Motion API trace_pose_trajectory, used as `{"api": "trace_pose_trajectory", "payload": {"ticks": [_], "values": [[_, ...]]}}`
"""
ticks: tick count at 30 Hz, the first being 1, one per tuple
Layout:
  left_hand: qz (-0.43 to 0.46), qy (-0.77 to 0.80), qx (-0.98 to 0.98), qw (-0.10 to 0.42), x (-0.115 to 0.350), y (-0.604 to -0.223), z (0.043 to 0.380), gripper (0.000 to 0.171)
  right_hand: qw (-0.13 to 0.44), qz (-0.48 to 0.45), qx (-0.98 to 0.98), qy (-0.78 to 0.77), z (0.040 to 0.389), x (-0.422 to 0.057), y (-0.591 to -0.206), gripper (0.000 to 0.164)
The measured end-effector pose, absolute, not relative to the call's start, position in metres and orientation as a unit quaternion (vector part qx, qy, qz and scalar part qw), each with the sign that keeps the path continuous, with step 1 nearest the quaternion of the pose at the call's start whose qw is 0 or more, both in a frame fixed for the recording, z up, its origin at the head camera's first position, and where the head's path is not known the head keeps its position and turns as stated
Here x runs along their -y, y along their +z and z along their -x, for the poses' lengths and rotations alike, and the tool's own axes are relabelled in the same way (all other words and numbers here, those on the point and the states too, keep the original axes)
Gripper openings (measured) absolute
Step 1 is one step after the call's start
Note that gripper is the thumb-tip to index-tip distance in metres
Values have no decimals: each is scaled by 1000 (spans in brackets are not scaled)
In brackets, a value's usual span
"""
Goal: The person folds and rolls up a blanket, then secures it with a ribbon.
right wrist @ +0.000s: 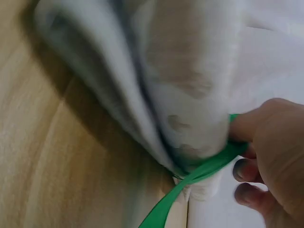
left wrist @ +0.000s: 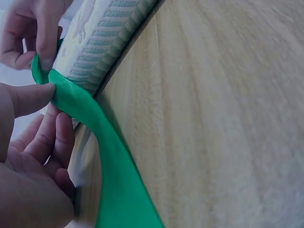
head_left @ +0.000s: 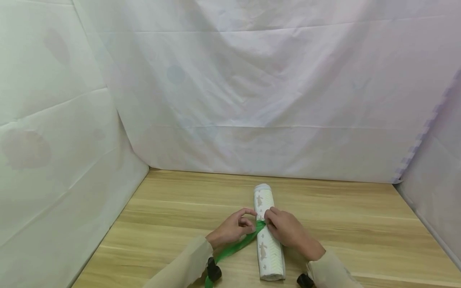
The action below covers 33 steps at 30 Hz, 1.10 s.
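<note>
A rolled white cloth (head_left: 266, 252) with brown rabbit prints and a ribbed pattern lies lengthwise on the table. Around its middle runs a green ribbon (head_left: 237, 246), whose long tail trails toward the near left. My left hand (head_left: 232, 229), on the roll's left side, pinches the ribbon between thumb and fingers, as the left wrist view shows of the left hand (left wrist: 35, 142). From the other side, my right hand (head_left: 288, 230) pinches the ribbon on top of the roll. In the right wrist view, the ribbon (right wrist: 209, 166) passes under the thumb of the right hand (right wrist: 280, 147).
The wooden table (head_left: 360, 224) carries the roll. A white sheet (head_left: 245, 100) hangs behind it, and further white sheets (head_left: 47, 160) stand at both sides. Black wrist straps (head_left: 214, 270) sit on both of my sleeves.
</note>
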<state>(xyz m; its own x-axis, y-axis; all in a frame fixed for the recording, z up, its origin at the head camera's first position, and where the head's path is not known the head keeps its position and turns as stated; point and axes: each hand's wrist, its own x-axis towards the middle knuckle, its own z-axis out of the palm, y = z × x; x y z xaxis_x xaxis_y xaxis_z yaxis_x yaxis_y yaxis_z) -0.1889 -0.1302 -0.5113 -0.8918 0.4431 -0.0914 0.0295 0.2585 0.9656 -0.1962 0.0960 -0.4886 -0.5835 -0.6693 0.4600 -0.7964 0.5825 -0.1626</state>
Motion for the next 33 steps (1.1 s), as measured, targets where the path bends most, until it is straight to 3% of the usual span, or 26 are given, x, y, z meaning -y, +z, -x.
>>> {"api": "trace_pose_trajectory", "payload": {"ticks": [4,9,18,27,33], "values": [[-154,589,-773,178,131,-512,189,37,110,-399,871,264,192,-103,-490,17],[-153,582,-779,178,131,-512,189,38,76,-373,864,331,187,-109,-491,3],[-157,567,-789,176,132,-513,190,36,43,-286,880,377,183,-109,-491,20],[-157,567,-789,177,131,-513,190,36,62,-241,901,356,172,-102,-491,8],[-156,570,-787,177,130,-513,189,37,28,-234,888,395,174,-101,-491,16]]}}
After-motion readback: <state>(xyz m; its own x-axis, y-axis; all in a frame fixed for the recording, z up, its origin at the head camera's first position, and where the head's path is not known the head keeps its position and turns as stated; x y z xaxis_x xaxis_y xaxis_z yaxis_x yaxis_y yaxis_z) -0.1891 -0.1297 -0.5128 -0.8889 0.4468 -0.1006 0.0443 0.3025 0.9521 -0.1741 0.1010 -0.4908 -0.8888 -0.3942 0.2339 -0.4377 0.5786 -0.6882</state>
